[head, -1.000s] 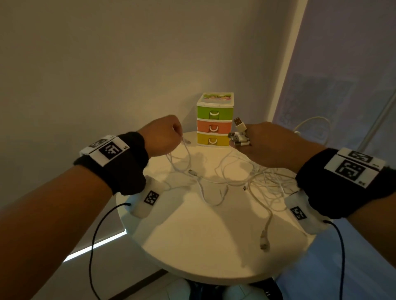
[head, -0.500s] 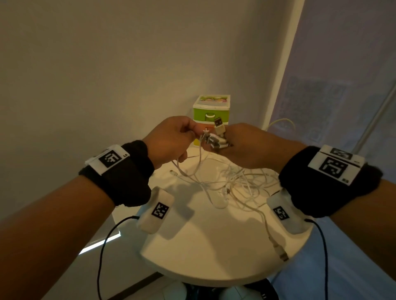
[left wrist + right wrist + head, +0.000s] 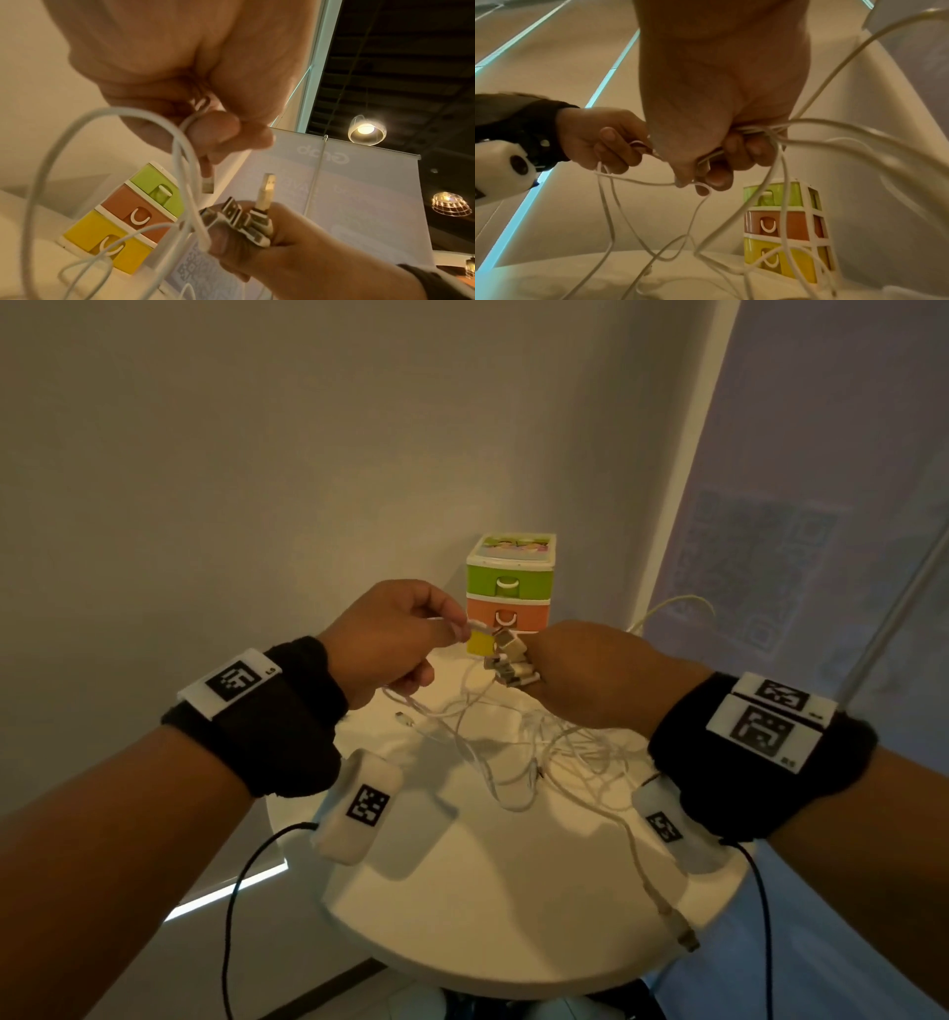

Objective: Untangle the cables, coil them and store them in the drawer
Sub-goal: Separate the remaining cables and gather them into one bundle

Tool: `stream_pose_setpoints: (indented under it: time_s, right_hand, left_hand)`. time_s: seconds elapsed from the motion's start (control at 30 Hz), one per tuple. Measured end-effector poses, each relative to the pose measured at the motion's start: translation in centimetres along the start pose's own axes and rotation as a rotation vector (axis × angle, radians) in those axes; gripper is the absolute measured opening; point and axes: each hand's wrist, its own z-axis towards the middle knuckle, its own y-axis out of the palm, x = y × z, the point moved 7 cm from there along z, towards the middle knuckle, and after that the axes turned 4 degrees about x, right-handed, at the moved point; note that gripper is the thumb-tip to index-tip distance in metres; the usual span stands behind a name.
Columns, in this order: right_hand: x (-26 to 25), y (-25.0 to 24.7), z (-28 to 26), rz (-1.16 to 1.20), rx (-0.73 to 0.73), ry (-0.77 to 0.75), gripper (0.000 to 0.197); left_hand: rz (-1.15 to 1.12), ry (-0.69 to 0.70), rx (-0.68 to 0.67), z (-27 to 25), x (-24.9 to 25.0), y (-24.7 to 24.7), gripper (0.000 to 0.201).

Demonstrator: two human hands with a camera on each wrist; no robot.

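Change: both hands sit higher than half a second ago; more of the drawer unit's orange front shows between them.
Left hand [image 3: 390, 639]: fingers curled, thumb and forefinger pinching one white cable just behind its small connector [image 3: 207, 185], which points at the right hand.
Right hand [image 3: 601, 675]: fist clamped on a bundle of USB plugs [image 3: 246, 219], metal ends sticking out toward the left hand; one plug stands taller than the rest.
Cables [image 3: 518, 752]: thin, white, several; they hang from both hands in crossing loops down to a tangle on the tabletop; one strand trails to the near right edge.
Drawer unit [image 3: 511, 588]: three stacked drawers, green over orange over yellow, white handles; all appear closed, contents not visible.
Table [image 3: 462, 906]: round, white; unit stands at its far edge.
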Motion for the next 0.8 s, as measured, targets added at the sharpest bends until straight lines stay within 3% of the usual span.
stream_pose_setpoints:
  time_s: [0.13, 0.27, 0.33, 0.53, 0.63, 0.73, 0.8]
  right_hand:
    - [-0.7, -0.7, 0.2, 0.159, 0.045, -0.040, 0.013]
    - [0.6, -3.0, 1.1, 0.367, 0.130, 0.203, 0.024]
    - [0.5, -4.4, 1.4, 0.516, 0.198, 0.236, 0.033]
    - [0.2, -5.0, 1.5, 0.564, 0.243, 0.300, 0.033]
    - [1.6, -5.0, 1.7, 0.566, 0.345, 0.383, 0.028]
    - [2.7, -5.7, 1.8, 0.844, 0.494, 0.428, 0.023]
    - [3.5, -5.9, 1.7, 1.143, 0.572, 0.439, 0.019]
  left_hand:
    - [-0.113, 0.045, -0.002, -0.3, 0.8, 0.3, 0.014]
    - [-0.235, 0.069, 0.013, -0.3, 0.8, 0.8, 0.006]
    - [-0.243, 0.098, -0.008, -0.3, 1.0, 1.6, 0.009]
    - [-0.202, 0.184, -0.052, -0.1, 2.0, 3.2, 0.013]
    - [-0.160, 0.188, -0.079, 0.2, 1.6, 4.1, 0.020]
    - [-0.119, 0.219, -0.143, 0.5, 0.7, 5.4, 0.009]
    - [-0.082, 0.240, -0.168, 0.8, -0.3, 5.8, 0.015]
